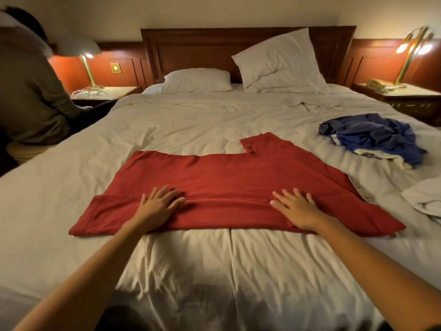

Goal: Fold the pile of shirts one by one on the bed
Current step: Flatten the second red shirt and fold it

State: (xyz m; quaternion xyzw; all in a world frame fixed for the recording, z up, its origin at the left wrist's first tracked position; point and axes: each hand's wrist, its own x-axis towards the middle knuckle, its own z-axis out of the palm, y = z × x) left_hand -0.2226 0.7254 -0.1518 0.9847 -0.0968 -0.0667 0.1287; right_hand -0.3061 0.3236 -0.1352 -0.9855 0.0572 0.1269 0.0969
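A red shirt [229, 177] lies spread flat on the white bed [191, 120], its near edge folded over into a long band. My left hand [157, 206] presses flat on the left part of that fold with straight fingers. My right hand [298, 209] presses flat on the right part, fingers spread. A crumpled pile of blue shirts [372, 137] with some white cloth under it sits at the far right of the bed.
Two white pillows [279, 63] lean at the wooden headboard. A person in a grey top [28, 91] sits at the bed's left edge. Nightstands with lamps [410, 48] flank the bed. A white cloth [424, 199] lies at the right edge.
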